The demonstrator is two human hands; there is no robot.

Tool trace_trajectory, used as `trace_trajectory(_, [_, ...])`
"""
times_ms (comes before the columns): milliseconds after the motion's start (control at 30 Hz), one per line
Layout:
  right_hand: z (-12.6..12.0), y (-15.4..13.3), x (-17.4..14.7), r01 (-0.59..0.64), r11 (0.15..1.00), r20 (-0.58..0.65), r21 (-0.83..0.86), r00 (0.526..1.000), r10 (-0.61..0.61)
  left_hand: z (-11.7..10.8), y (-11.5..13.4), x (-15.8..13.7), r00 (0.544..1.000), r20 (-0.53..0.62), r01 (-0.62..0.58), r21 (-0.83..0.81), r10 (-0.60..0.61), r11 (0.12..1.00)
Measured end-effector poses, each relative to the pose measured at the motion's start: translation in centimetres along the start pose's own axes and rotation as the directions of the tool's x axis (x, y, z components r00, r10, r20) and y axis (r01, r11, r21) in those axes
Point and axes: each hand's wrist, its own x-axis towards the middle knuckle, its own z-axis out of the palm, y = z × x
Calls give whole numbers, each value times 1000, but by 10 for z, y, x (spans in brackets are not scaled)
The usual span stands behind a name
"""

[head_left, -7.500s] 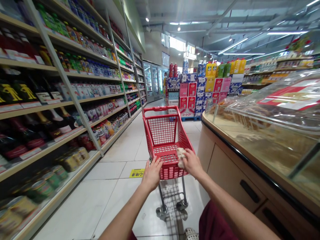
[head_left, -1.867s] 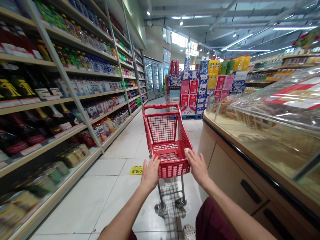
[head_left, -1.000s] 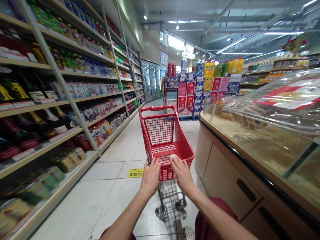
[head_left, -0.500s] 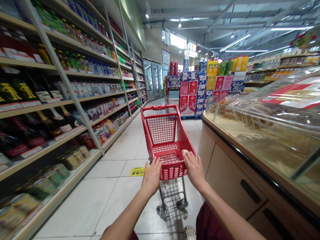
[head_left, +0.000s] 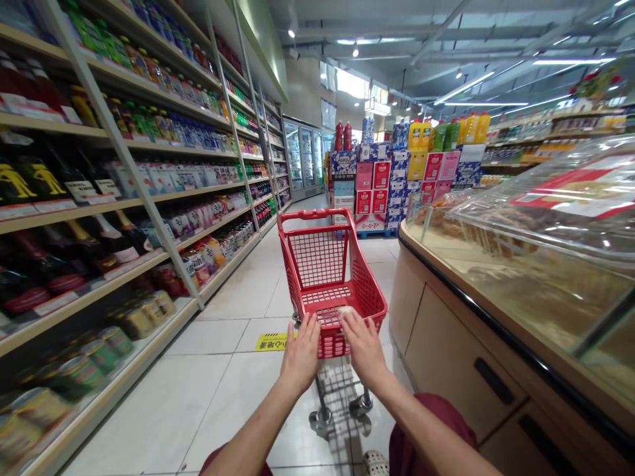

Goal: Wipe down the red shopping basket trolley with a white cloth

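A red plastic shopping cart [head_left: 320, 261] with grey metal legs stands in front of me, its basket bare inside. My left hand [head_left: 301, 350] is closed over the left corner of the near rim, fingers laid across the edge and thumb hidden. On the same rim, further right, my right hand [head_left: 364, 344] presses a small white cloth [head_left: 346, 310] under its fingertips. Only a bit of this cloth shows; it may be a tissue.
Drink shelves [head_left: 163, 195] line the left side. A wooden counter [head_left: 436, 330] with packed food under clear plastic stands close on the right. Beyond the cart are stacked drink boxes [head_left: 372, 188]. A yellow floor sticker [head_left: 272, 341] lies left of the cart.
My right hand has slid left with the white cloth, from the rim's right corner toward its middle. My left hand keeps its place on the left corner.
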Motion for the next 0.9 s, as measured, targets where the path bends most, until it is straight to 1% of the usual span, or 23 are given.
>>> trace_trajectory(33, [0,-1,0,49,999,6,9,999,-49,0,0,0,1000,-1,-4,5,4,1000])
trace_trajectory(67, [0,0,0,46,999,9,5,999,-46,1,-1,-1,1000,0,-9,10,9,1000])
trace_trajectory(100, [-1,2,1,-9,1000,8,-10,1000,9,1,-1,-1,1000,2,-13,15,13,1000])
trace_trajectory(167, [-2,5,2,-164,985,5,-46,986,164,1,-1,-2,1000,6,-16,24,16,1000])
trace_trajectory(200, [-3,4,2,-199,979,8,-50,980,199,1,0,-3,1000,8,-14,29,14,999])
trace_trajectory(233, [-3,3,2,-182,982,15,-42,983,183,1,0,-3,1000,10,-12,33,11,999])
trace_trajectory(300, [-3,0,2,-42,999,34,-2,999,42,1,1,-3,1000,11,-13,42,13,999])
trace_trajectory(333, [-3,0,2,25,1000,38,11,999,-26,1,2,-3,1000,11,-19,47,18,999])
trace_trajectory(367, [-3,2,2,51,999,40,11,998,-51,1,2,-3,1000,8,-26,52,25,998])
trace_trajectory(400, [-4,6,1,22,1000,39,-4,999,-22,2,2,-3,1000,3,-30,56,30,998])
trace_trajectory(433, [-4,10,1,-47,998,35,-30,998,48,3,2,-4,1000,-5,-31,60,31,998])
trace_trajectory(500, [-5,19,0,-203,976,17,-77,979,204,4,3,-4,999,-18,-26,61,27,998])
trace_trajectory(533, [-5,21,-1,-235,968,8,-85,971,237,5,4,-4,999,-22,-23,61,24,998])
trace_trajectory(567, [-4,21,-1,-218,973,4,-81,976,219,6,4,-4,999,-23,-21,60,23,998])
trace_trajectory(633, [-3,16,-2,-66,997,11,-45,998,67,6,5,-4,999,-21,-24,60,26,998])
trace_trajectory(667, [-3,13,-2,10,1000,14,-28,1000,-10,6,5,-4,999,-21,-28,59,29,998])
trace_trajectory(700, [-2,12,-2,47,999,15,-19,999,-47,6,5,-4,999,-22,-31,57,32,998])
trace_trajectory(733, [-2,11,-2,31,999,11,-23,999,-31,7,5,-4,999,-24,-33,55,35,998])
trace_trajectory(767, [-2,12,-1,-32,999,2,-37,999,32,7,5,-4,999,-25,-36,54,37,998])
trace_trajectory(833, [-1,13,-1,-189,980,-28,-67,982,187,7,5,-5,999,-20,-37,53,38,998])
trace_trajectory(867, [0,11,-2,-217,974,-41,-70,976,215,7,6,-4,999,-17,-36,53,37,998])
trace_trajectory(900, [2,8,-2,-190,980,-47,-61,981,187,7,6,-4,999,-16,-35,53,35,998])
